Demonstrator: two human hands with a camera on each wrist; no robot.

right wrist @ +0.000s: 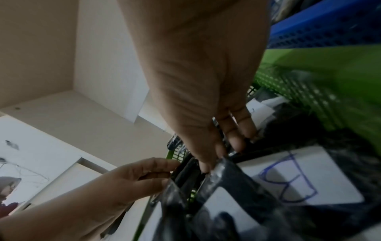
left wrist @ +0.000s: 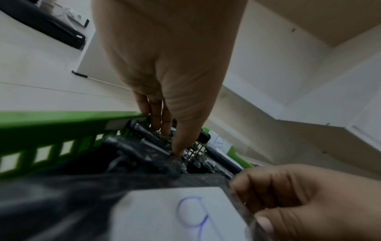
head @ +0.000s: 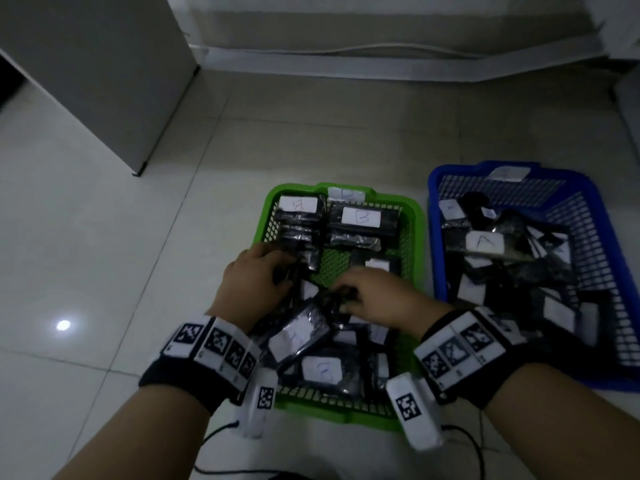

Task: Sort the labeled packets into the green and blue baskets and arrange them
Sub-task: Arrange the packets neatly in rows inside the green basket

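Observation:
A green basket [head: 346, 415] sits on the floor in front of me and holds black packets with white labels. Packets marked B [head: 362, 218] lie in rows at its far end, and a loose heap [head: 322, 370] fills the near half. My left hand [head: 289, 270] grips black packets [left wrist: 144, 151] standing on edge by the basket's left wall, with the thumb [left wrist: 178, 146] pressed on them. My right hand [head: 343, 294] pinches the edge of another black packet [right wrist: 224, 164] in the middle. To the right, the blue basket [head: 434, 237] holds packets marked A [head: 485, 242].
A grey cabinet [head: 104, 81] stands at the back left on the pale tiled floor [head: 104, 254]. A wall base with a cable [head: 381, 48] runs along the back. Thin black cables [head: 214, 434] trail on the floor near my wrists.

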